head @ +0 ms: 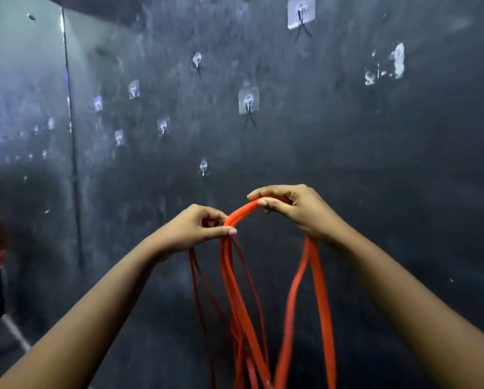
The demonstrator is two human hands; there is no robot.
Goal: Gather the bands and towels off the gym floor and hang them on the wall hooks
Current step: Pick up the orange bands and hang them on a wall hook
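Two hands, left hand & right hand, pinch flat rubbery orange bands. Loops hang slack. Clear adhesive hooks dot matte black wall just ahead.

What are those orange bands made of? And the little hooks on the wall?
The orange bands look like rubber or latex: smooth, matte, flat strips that bend and droop limply. The hooks look like shiny metal on clear plastic sticky pads; the dark wall shows through them.
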